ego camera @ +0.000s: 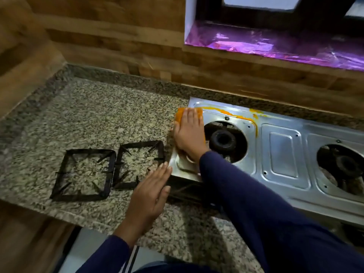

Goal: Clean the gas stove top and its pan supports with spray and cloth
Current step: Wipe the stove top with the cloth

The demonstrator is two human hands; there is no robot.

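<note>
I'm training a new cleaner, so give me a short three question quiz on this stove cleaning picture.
1. True or false: both pan supports are off the stove and lying on the counter.
2. Which hand presses the orange cloth? A) left hand B) right hand C) neither
3. Fill in: the orange stain runs along the stove's ____ edge.

Key:
1. True
2. B, the right hand lies flat on it at the stove's left end; the left hand is open, by the stove's front left corner.
3. Back
</note>
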